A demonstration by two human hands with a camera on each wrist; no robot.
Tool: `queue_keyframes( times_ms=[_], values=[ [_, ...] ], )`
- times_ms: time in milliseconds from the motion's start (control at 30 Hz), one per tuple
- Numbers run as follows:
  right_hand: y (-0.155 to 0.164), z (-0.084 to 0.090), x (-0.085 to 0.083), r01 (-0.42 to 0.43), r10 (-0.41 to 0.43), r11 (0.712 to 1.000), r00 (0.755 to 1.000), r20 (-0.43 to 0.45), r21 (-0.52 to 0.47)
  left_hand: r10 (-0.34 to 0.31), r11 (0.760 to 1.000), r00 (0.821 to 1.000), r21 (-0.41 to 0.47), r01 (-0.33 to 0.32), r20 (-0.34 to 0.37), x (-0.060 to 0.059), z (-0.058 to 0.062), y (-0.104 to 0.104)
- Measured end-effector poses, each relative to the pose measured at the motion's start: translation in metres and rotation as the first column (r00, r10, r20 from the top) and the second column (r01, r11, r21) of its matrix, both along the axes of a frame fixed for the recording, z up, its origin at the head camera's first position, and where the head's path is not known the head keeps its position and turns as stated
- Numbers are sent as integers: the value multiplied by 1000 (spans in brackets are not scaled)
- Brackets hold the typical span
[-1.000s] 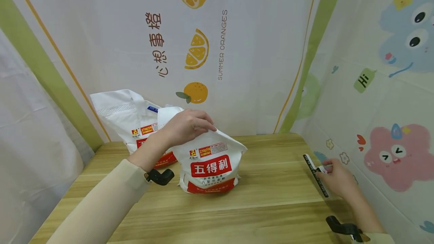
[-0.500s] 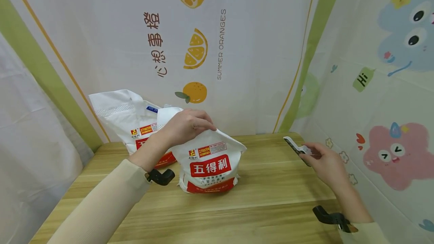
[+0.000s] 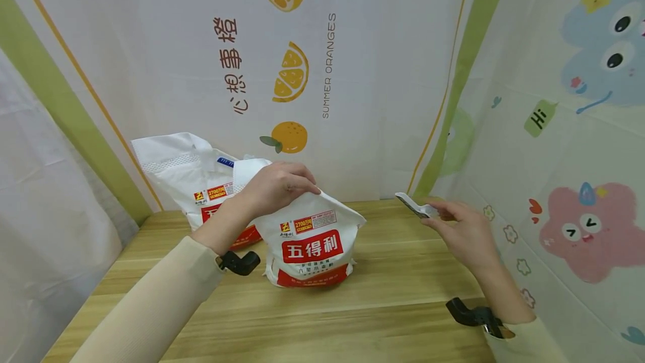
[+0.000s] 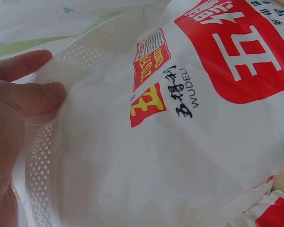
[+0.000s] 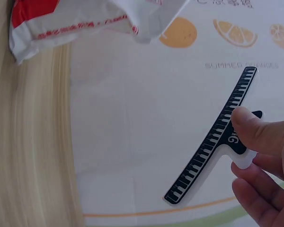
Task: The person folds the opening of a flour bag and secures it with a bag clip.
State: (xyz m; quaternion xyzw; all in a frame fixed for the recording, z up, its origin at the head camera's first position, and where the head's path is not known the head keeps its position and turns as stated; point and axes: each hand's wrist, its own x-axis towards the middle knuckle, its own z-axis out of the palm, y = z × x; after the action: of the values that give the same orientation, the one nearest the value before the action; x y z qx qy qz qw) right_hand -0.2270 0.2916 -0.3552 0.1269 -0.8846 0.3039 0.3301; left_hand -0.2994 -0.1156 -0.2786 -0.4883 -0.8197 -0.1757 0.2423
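A white flour bag (image 3: pixel 311 248) with a red label stands on the wooden table (image 3: pixel 393 296). My left hand (image 3: pixel 276 185) pinches its gathered top edge; in the left wrist view the thumb (image 4: pixel 33 97) presses the perforated top of the bag (image 4: pixel 180 142). My right hand (image 3: pixel 461 231) holds a long bag clip (image 3: pixel 417 206) with a black-and-white piano-key pattern in the air to the right of the bag. In the right wrist view the thumb (image 5: pixel 255 130) pinches the clip (image 5: pixel 213 137) by its handle.
A second white bag (image 3: pixel 188 175) of the same brand leans against the back wall behind the first. Printed curtains close off the back and right sides. The table's front and right parts show bare wood.
My right hand has lifted the clip from the table's right edge and carried it up and left toward the bag. The left hand has stayed on the bag top.
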Motion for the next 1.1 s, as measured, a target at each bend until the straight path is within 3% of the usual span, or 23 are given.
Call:
queue_keyframes(
  times_ms=[167, 367, 800, 1100],
  values=[
    [-24, 5, -6, -41, 46, 998, 990, -132, 39, 11, 1000, 1000, 4, -11, 8, -1, -1, -1],
    [-53, 9, -11, -102, 113, 993, 967, -228, 57, 19, 1000, 1000, 6, -19, 12, -1, 0, -1],
    [-101, 21, -19, -213, 205, 975, 972, -113, -56, 38, 999, 998, 1, -39, 41, -1, 3, 0],
    [-118, 18, -28, -256, 254, 965, 966, -41, -60, 100, 995, 985, -27, -97, 138, -2, 8, 1]
  ],
)
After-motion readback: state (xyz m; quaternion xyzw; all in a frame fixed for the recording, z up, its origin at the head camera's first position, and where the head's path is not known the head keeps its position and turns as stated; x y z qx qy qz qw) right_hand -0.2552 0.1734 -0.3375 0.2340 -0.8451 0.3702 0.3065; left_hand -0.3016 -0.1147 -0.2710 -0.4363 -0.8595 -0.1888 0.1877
